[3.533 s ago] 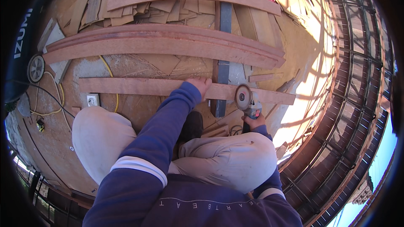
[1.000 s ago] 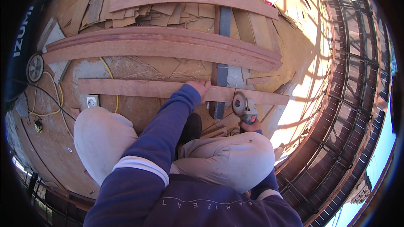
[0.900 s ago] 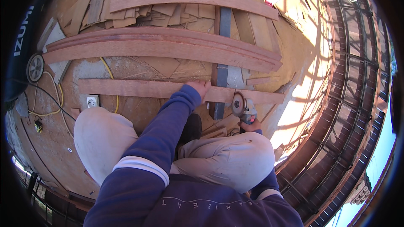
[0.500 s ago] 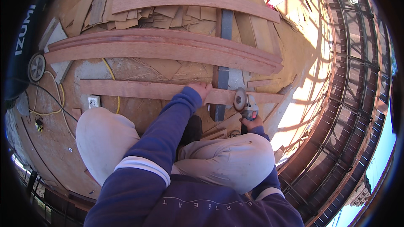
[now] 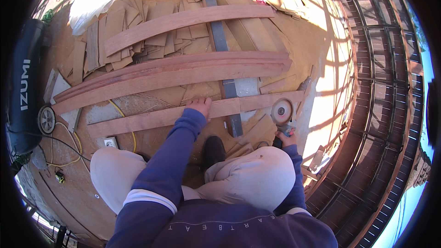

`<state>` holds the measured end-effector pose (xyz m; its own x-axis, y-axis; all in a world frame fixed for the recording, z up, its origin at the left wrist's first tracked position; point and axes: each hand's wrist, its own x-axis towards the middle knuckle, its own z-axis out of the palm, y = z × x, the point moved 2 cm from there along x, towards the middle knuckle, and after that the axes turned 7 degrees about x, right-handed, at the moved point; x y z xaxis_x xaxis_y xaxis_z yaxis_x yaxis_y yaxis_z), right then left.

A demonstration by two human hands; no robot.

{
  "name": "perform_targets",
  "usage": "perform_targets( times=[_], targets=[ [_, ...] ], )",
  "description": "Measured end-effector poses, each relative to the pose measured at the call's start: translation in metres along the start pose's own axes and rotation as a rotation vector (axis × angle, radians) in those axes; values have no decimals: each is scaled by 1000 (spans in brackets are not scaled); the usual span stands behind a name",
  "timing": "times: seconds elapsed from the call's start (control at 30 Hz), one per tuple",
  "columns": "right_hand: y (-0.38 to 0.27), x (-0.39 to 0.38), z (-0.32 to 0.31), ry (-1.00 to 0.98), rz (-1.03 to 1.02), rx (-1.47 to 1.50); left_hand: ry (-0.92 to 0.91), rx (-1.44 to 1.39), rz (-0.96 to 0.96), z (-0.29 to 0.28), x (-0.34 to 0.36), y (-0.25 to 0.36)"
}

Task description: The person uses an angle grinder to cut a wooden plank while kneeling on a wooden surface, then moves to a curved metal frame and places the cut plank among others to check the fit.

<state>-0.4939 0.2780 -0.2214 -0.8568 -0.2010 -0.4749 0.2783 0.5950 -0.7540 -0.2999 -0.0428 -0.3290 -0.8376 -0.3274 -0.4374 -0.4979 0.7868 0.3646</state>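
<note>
A long reddish wooden board (image 5: 172,115) lies across in front of my knees, a little tilted up to the right. My left hand (image 5: 200,106) presses on it near its middle, fingers curled over its far edge. My right hand (image 5: 285,136) is closed round an angle grinder (image 5: 288,130). The grinder's round disc (image 5: 281,110) shows face up by the right end of the board; whether it touches the wood I cannot tell. Under the board runs a dark grey metal bar (image 5: 231,91), pointing away from me.
Farther off lie stacked reddish boards (image 5: 183,78) and a single curved board (image 5: 183,20). Thin wood offcuts (image 5: 161,9) cover the floor behind. At the left stand a dark compressor tank (image 5: 23,96), a yellow cord (image 5: 121,112) and a white socket box (image 5: 110,142). A metal railing (image 5: 386,87) curves along the right.
My right hand has carried the grinder to the right, toward the board's end, and its disc now faces up more. My left hand stays on the board. The whole view has turned.
</note>
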Motion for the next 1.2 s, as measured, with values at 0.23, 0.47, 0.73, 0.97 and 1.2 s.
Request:
perform_targets(
  times=[0.23, 0.47, 0.73, 0.97, 1.2],
  targets=[
    [31, -2, -1, 18, 8, 8, -34, 171, -261, -34, -38, -50],
    [37, -2, 3, -75, 79, 98, 633, 279, -321, -74, -28, -66],
    [44, -16, -18, 56, -2, 158, 574, 328, -253, -80, -13, -105],
    [35, -29, -21, 57, -55, 193, 518, 258, -62, -82, -10, -62],
    [23, -28, -15, -22, -28, 155, 274, -34, 200, -32, 17, 48]
  ],
)
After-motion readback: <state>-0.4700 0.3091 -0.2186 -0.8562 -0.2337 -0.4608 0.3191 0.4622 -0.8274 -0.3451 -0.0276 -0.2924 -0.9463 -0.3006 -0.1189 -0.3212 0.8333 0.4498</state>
